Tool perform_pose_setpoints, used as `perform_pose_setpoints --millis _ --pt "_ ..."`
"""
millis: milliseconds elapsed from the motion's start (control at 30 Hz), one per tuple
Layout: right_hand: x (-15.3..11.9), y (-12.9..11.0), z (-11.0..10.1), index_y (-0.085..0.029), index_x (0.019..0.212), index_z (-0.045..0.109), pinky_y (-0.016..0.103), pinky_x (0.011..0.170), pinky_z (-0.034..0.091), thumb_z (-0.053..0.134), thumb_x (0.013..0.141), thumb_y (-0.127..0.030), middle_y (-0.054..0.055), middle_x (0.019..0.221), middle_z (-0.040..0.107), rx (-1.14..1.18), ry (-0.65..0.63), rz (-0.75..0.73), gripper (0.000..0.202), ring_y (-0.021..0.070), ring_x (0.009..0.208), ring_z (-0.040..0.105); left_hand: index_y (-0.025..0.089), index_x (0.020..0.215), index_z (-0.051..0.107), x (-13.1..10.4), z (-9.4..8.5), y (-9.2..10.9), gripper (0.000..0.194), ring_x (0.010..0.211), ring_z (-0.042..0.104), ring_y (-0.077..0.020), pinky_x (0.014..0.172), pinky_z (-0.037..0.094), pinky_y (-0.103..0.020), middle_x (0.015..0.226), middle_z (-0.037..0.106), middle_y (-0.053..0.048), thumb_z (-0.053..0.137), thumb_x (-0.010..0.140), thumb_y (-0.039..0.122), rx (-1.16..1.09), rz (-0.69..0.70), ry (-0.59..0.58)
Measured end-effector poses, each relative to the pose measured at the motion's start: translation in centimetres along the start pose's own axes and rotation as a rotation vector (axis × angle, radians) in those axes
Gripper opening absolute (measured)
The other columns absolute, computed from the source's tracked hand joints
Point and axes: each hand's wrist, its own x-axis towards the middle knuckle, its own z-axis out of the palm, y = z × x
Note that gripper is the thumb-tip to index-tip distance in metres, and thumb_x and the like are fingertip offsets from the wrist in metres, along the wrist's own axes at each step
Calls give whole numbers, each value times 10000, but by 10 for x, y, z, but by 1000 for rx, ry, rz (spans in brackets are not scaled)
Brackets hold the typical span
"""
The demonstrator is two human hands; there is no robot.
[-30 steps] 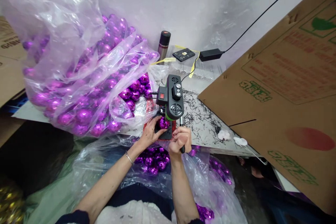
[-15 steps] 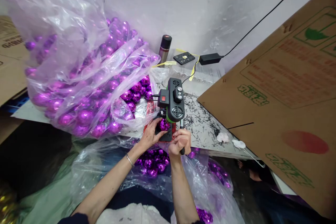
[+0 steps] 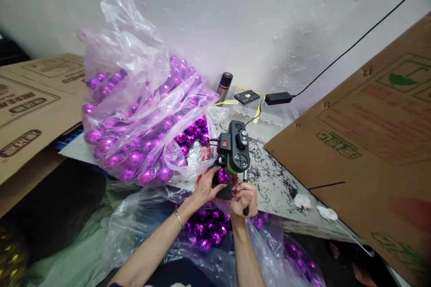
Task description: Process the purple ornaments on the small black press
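Note:
Between the thumb and fingers of my left hand [image 3: 205, 188] is a shiny purple faceted ball [image 3: 223, 176], low on the dark base of a small black-and-green bench press [image 3: 239, 147]. My right hand [image 3: 244, 198] is wrapped around the press's lever [image 3: 245, 175], whose black grip end pokes out below the fist. The press head partly covers the spot above the ball. A small box with a red switch [image 3: 224, 143] sits at the press's left side. More purple balls [image 3: 207, 228] lie in a clear plastic bag below my hands.
A big clear bag [image 3: 134, 112] of purple balls fills the left of the table. Behind the press are a thermos [image 3: 225, 84], a phone-like black device [image 3: 247, 96] and a power adapter [image 3: 279, 98]. Black bits [image 3: 272, 175] litter the tabletop. Cardboard boxes [image 3: 363, 143] flank both sides.
The camera view has shifted, so the whole scene sits lower and farther right. Both hands keep their holds on the ball and the lever.

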Motion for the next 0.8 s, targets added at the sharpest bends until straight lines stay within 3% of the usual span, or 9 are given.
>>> perform_pose_setpoints --millis 133,233,333,400,467,533,600,700,800 --pt "41 -29 -1 -235 654 503 287 562 420 513 1123 -292 -40 623 540 38 6 138 472 133 581 567 213 1532 560 -3 -1 0 614 1372 736 -362 1203 577 -610 1438 758 -183 793 996 397 1 24 5" --pt "66 -47 -2 -235 636 499 292 567 399 544 1122 -344 -38 602 514 42 -63 230 500 135 595 561 215 1574 532 -25 -6 10 611 1423 704 -362 1218 569 -617 1502 719 -202 751 1021 355 26 71 -3" --pt "68 -51 -2 -236 637 509 300 580 397 553 1119 -356 -33 606 523 38 -72 211 499 141 613 570 230 1600 534 -51 -22 25 687 1472 663 -387 1215 568 -634 1584 656 -224 784 996 442 84 128 -34" --pt "60 -47 -2 -236 655 530 305 584 400 541 1123 -353 -26 629 549 22 -58 191 483 143 619 574 238 1541 613 -53 -42 32 600 1440 684 -386 1178 603 -604 1587 657 -217 761 1010 474 131 164 -20" --pt "52 -44 -2 -238 669 540 307 583 402 530 1127 -354 -22 641 563 13 -47 173 473 147 623 578 245 1414 713 -34 -68 33 352 1363 736 -334 1146 632 -543 1495 731 -173 606 1094 345 188 194 46" --pt "47 -42 -2 -244 673 537 312 589 414 528 1128 -344 -22 633 556 16 -44 153 466 156 631 588 226 1414 714 1 -97 24 400 1322 755 -297 1192 601 -541 1368 795 -142 456 1110 205 284 172 157" --pt "46 -41 -2 -249 683 542 319 594 427 522 1128 -321 -19 633 559 24 -50 138 452 162 637 592 145 1551 611 41 -124 10 511 1411 702 -329 1250 542 -571 1421 762 -197 431 1073 155 418 47 240" --pt "45 -41 -2 -247 694 549 316 606 445 508 1130 -289 -18 640 564 31 -68 125 440 161 650 607 52 1564 557 88 -151 -11 536 1305 756 -390 1152 589 -547 1375 760 -278 500 1055 208 607 -200 215" --pt "43 -41 -2 -235 698 545 293 603 436 494 1132 -264 -22 659 575 26 -68 110 438 144 660 617 59 1484 591 110 -157 -21 494 1210 793 -422 1058 625 -533 1253 799 -279 553 1097 364 698 -385 137"
